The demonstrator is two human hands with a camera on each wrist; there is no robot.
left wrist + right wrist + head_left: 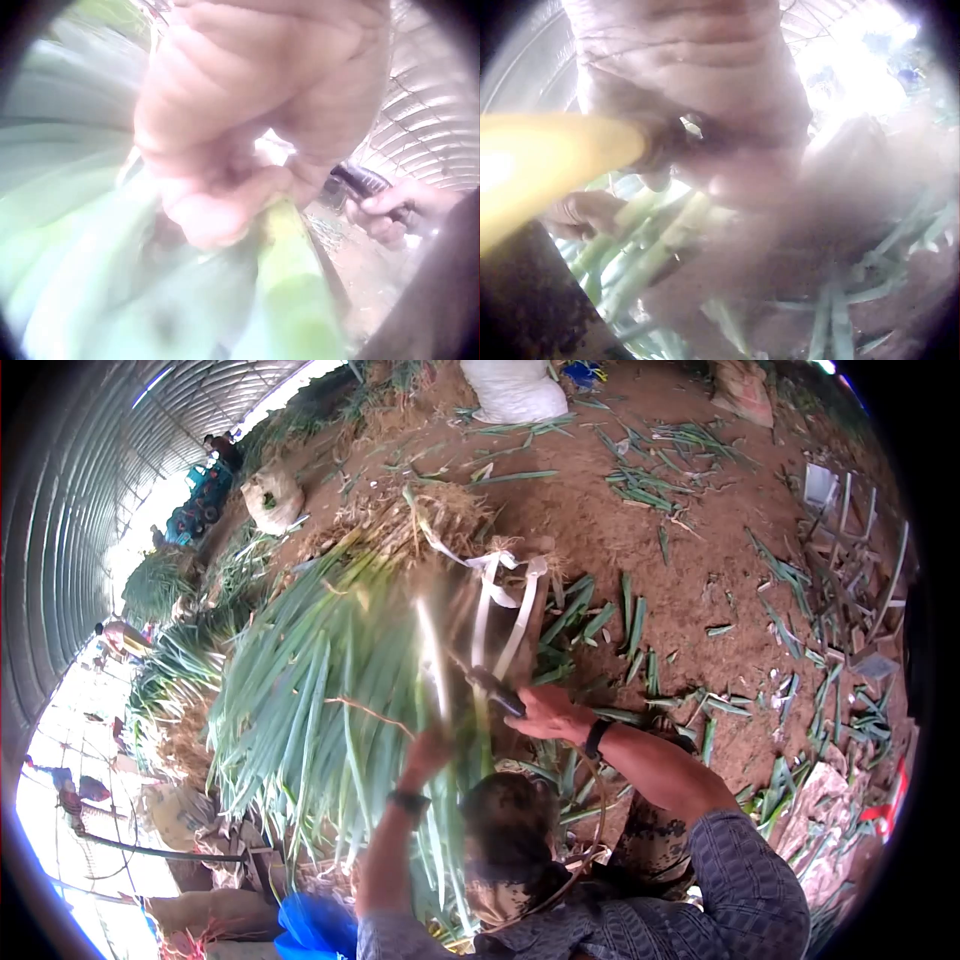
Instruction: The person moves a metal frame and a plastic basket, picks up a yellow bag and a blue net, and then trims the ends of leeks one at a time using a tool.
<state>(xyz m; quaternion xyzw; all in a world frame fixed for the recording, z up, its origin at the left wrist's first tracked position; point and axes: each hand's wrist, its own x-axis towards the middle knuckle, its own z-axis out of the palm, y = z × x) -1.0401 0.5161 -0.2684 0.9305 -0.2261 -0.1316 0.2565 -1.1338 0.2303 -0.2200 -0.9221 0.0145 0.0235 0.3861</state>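
My left hand (428, 753) grips a long green onion (432, 660) low on its green part, its white stem blurred and pointing away from me. In the left wrist view the fingers curl round the green stalk (292, 292). To the right, my right hand (552, 713) holds a dark-handled air blow gun (492, 686), its thin nozzle towards the onion. A yellowish hose (547, 169) runs from that hand, seen large in the right wrist view. Two pale-stemmed green onions (518, 622) lie just beyond the blow gun. Under the left hand spreads a large heap of green onions (300, 670).
Cut leaves (650, 485) litter the brown soil. White sacks (515, 390) stand at the back, and a wooden frame (850, 550) is at the right. Nearby on the left lie a blue bag (315, 925) and another onion pile (180, 680). A person's capped head (508, 825) shows in front.
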